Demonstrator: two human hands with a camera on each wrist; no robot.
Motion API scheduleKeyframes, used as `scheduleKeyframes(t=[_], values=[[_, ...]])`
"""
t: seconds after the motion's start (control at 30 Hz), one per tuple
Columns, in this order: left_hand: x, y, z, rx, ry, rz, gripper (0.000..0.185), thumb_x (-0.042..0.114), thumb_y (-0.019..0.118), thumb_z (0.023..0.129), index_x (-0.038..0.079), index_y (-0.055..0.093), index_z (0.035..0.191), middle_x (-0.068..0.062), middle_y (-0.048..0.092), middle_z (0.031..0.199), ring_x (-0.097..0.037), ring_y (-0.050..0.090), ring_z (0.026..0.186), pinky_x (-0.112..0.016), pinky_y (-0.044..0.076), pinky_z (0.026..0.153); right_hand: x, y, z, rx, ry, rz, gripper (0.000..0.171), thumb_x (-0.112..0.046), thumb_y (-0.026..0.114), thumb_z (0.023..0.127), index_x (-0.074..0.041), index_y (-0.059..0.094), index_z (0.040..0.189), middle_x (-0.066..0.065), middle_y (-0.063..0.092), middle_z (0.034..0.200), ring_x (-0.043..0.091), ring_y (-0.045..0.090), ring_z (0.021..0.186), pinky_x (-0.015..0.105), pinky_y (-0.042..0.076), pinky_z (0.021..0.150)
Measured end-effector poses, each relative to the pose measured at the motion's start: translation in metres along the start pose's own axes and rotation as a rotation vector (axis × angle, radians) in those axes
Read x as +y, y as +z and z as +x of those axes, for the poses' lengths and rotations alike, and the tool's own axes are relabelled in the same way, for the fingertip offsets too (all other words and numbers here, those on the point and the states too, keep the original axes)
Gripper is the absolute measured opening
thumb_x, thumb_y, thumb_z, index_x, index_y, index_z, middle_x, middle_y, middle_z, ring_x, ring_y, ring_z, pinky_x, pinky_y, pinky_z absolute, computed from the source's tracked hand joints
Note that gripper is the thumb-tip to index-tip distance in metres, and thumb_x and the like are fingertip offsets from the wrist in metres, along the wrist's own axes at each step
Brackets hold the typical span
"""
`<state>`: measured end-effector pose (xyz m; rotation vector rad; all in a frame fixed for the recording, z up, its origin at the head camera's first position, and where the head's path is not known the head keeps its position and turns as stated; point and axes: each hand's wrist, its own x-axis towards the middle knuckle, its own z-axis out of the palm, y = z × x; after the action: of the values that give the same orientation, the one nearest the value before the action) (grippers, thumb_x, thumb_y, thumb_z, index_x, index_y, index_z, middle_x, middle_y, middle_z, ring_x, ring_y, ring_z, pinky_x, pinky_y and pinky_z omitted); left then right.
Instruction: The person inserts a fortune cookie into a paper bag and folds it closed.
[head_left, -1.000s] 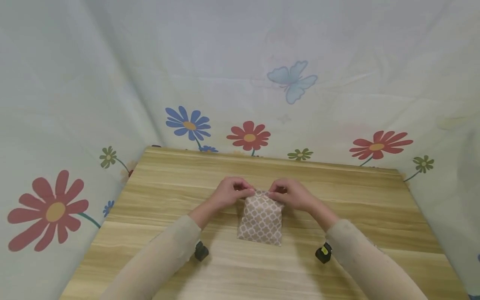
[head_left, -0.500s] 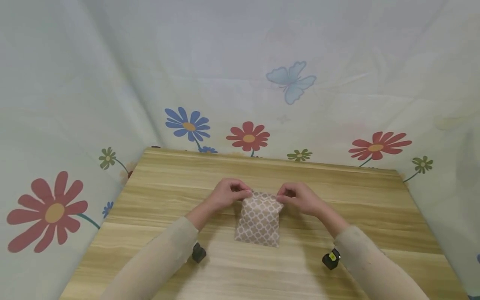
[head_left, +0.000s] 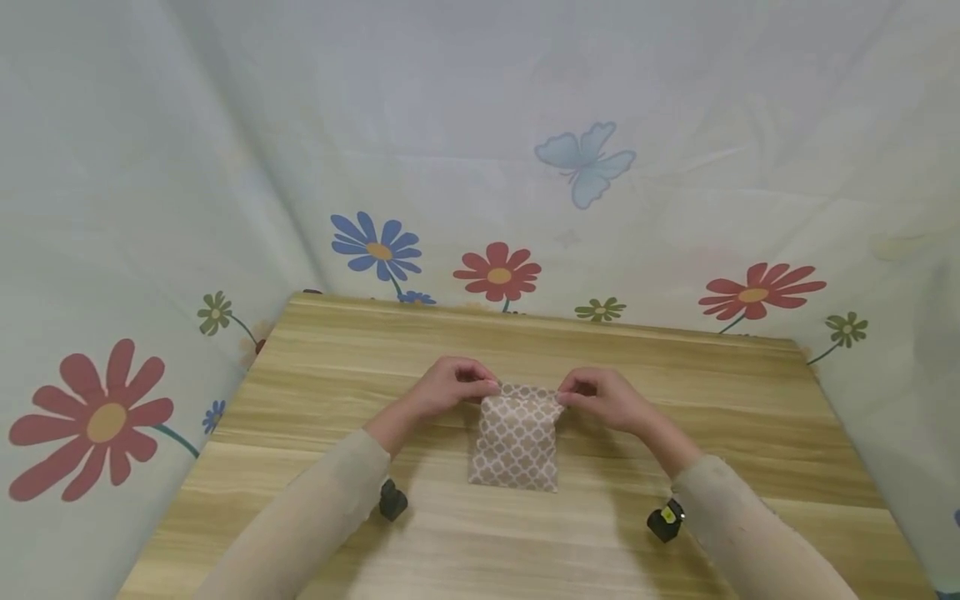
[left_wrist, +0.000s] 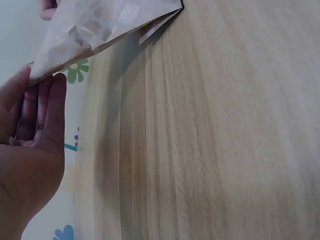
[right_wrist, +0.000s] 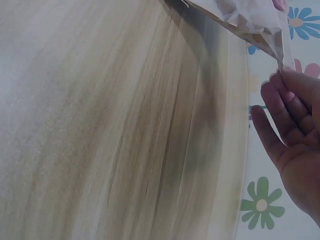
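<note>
Head view, centre of frame: a small paper bag [head_left: 517,437] printed with a brown-and-white lattice pattern, standing on the wooden table [head_left: 315,392] with its bottom edge toward the lower part of the frame and its top edge raised. The left hand [head_left: 448,390] pinches the upper left corner of the bag, fingers curled; the right hand [head_left: 602,398] pinches the upper right corner in the same way. The two hands are apart, with the bag's top edge stretched between them.

Left wrist view: the bag [left_wrist: 95,30] fills the upper left of the frame, its corner held at the fingertips [left_wrist: 47,85] of the left hand [left_wrist: 30,155] at the left edge, while a lower corner of the bag meets the table at top centre.

Right wrist view: the bag [right_wrist: 250,22] occupies the upper right, its corner pinched above the right hand [right_wrist: 295,135] at the right edge.

Beige sleeves [head_left: 315,517] cover both forearms, each carrying a small black wrist camera [head_left: 392,502] at the lower part of the head view. A pale curtain [head_left: 480,125] printed with flowers and a blue butterfly [head_left: 585,171] hangs behind and beside the table.
</note>
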<state>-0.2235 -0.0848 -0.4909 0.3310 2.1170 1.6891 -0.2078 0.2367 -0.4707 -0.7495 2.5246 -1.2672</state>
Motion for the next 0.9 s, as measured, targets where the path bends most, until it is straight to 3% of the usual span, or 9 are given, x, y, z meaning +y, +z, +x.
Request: scheduleKeyframes(t=[0.17,0.33,0.5,0.7,0.9], values=[[0.000,-0.002,0.003,0.035,0.029,0.144,0.012,0.024,0.081,0.098,0.015,0.082,0.105,0.000,0.077,0.104,-0.021,0.068,0.097,-0.034,0.057,0.088,0.003,0.003,0.002,0.014,-0.023,-0.026,0.005,-0.009,0.074,0.101,-0.008,0.077,0.099,-0.001,0.076,0.095,0.014,0.071,0.091,0.036,0.060,0.092],[-0.002,-0.001,0.007,0.085,0.077,0.309,0.007,0.026,0.079,0.100,0.021,0.082,0.102,0.007,0.077,0.100,-0.018,0.065,0.094,-0.035,0.054,0.085,0.008,0.008,0.005,0.052,0.021,-0.076,0.005,-0.008,0.074,0.100,-0.010,0.079,0.099,-0.001,0.077,0.097,0.015,0.072,0.093,0.041,0.060,0.094],[-0.006,-0.002,0.010,0.104,0.087,0.324,0.007,0.023,0.078,0.100,0.019,0.082,0.103,0.006,0.076,0.099,-0.017,0.066,0.094,-0.035,0.056,0.085,0.010,0.013,0.008,0.070,0.047,-0.102,0.005,-0.009,0.074,0.100,-0.009,0.079,0.100,0.001,0.078,0.098,0.016,0.072,0.094,0.041,0.061,0.092],[-0.010,-0.002,0.012,0.094,0.050,0.331,0.010,0.022,0.080,0.098,0.018,0.081,0.108,0.005,0.075,0.100,-0.016,0.068,0.094,-0.035,0.058,0.088,0.010,0.015,0.009,0.068,0.073,-0.109,0.009,-0.013,0.075,0.100,-0.008,0.080,0.107,0.002,0.078,0.102,0.020,0.072,0.099,0.045,0.059,0.094],[-0.013,-0.005,0.010,0.094,0.046,0.368,0.016,0.018,0.080,0.097,0.012,0.080,0.112,0.002,0.075,0.100,-0.015,0.069,0.094,-0.035,0.059,0.089,0.013,0.011,0.006,0.097,0.050,-0.134,0.020,-0.008,0.075,0.099,0.000,0.077,0.117,0.011,0.079,0.110,0.027,0.074,0.102,0.046,0.060,0.094]])
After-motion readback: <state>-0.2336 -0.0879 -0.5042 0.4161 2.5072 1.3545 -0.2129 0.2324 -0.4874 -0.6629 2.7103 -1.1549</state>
